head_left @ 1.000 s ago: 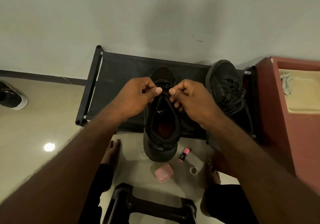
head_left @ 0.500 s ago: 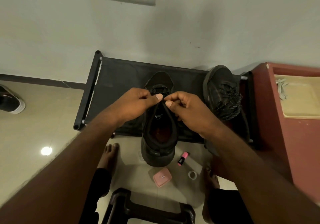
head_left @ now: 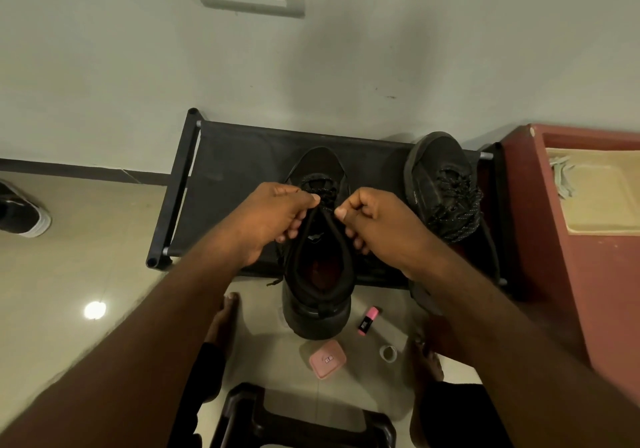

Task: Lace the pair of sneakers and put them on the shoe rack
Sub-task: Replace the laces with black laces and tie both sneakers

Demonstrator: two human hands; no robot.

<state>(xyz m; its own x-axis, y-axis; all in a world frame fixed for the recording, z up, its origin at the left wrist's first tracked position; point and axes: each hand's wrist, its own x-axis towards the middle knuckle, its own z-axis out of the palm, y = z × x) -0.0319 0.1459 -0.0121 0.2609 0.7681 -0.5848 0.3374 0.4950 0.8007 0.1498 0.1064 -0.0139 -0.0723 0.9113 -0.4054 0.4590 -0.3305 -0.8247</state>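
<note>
Pinching the black lace (head_left: pixel 325 201) at the upper eyelets with left hand (head_left: pixel 273 219) and right hand (head_left: pixel 377 226), thumb pressed to curled fingers on each, thumbs close but not touching. Beneath them, black sneaker (head_left: pixel 317 302) toe-in on the shoe rack (head_left: pixel 228 177), heel overhanging its front bar. Second sneaker (head_left: pixel 440 177), laced, at the rack's right end. On the floor below, pink highlighter (head_left: pixel 367 320) and pink box (head_left: pixel 327 359).

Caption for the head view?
Left hand and right hand pinch the laces of a black sneaker at the shoe rack; laced mate alongside.
</note>
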